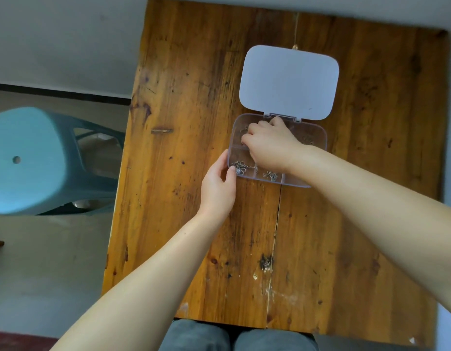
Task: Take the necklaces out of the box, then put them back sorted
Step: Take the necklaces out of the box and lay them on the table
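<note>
On the wooden table point(194, 97), a clear box point(318, 145) lies with its white lid point(289, 81) folded back.
Two near compartments each hold one silver necklace point(240, 167), point(270, 175). Left hand point(218, 187) pinches the box's near-left corner; right hand point(270, 144) reaches inside, fingers curled, grip hidden.

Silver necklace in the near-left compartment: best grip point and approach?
Pinch the chain strand trailing right of the bunched necklace, coming straight down from above. The compartment walls of the box block any side approach, and the left hand already holds the box's near-left corner.
</note>
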`<state>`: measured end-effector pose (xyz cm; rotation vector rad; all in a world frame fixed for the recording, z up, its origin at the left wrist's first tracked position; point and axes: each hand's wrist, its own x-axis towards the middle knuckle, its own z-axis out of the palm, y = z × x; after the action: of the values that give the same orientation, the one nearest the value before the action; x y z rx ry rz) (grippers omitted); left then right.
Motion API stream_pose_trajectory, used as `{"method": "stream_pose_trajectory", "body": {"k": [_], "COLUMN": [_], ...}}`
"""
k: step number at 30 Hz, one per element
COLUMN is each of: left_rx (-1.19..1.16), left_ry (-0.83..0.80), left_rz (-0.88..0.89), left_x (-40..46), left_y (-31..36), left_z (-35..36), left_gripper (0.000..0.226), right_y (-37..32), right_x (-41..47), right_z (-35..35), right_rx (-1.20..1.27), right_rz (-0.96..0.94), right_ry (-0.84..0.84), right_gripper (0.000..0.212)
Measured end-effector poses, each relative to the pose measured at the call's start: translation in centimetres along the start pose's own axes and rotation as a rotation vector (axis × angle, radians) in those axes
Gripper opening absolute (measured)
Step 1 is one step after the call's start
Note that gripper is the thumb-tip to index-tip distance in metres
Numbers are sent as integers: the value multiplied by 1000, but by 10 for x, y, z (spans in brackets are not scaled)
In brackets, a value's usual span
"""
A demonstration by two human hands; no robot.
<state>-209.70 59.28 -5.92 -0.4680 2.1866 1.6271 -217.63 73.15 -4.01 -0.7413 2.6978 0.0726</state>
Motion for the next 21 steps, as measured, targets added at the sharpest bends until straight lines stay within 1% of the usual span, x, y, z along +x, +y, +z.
{"method": "stream_pose_trajectory", "body": {"k": [3, 5, 6, 8, 10, 11, 13, 14, 15, 16, 17, 18, 19, 21], "left_rx": [3, -4, -4, 1, 44, 86, 146, 166, 180, 197, 202, 196, 168, 92], "left_ry": [3, -2, -7, -29, -24, -10, -21, -66, -132, -185, -236, -266, -293, -335], "left_rz": [10, 27, 30, 15, 34, 79, 247, 332, 405, 447, 454, 432, 389, 286], "left_x": [1, 1, 1, 2, 1, 1, -2, -5, -8, -13, -17, -22, -26, -31], "left_y": [-2, -1, -1, 1, 6, 10, 27, 39, 50, 62, 70, 75, 76, 73], "left_z": [0, 0, 0, -3, -7, -10, -17, -20, -23, -26, -30, -35, -43, -62], "left_gripper": [41, 41, 41, 41, 46, 50, 56, 54, 44, 28, 11, 13, 21, 29], "right_y": [1, 3, 3, 2, 2, 1, -3, -6, -9, -12, -14, -16, -19, -27], "right_x": [2, 6, 7, 4, -7, -14, -32, -42, -52, -62, -71, -79, -86, -98], "right_z": [-3, -7, -9, -15, -25, -32, -48, -57, -65, -71, -74, -75, -74, -63], "right_rx": [16, 85, 152, 316, 521, 667, 995, 1144, 1267, 1367, 1458, 1551, 1648, 1841], "right_rz": [12, 40, 63, 113, 176, 206, 218, 199, 172, 150, 146, 164, 201, 312], "right_ry": [-70, -101, -87, -9, 80, 120, 169, 181, 206, 243, 284, 324, 361, 421], "right_gripper": [25, 24, 21, 15, 13, 12, 8, 7, 7, 6, 5, 6, 8, 11]}}
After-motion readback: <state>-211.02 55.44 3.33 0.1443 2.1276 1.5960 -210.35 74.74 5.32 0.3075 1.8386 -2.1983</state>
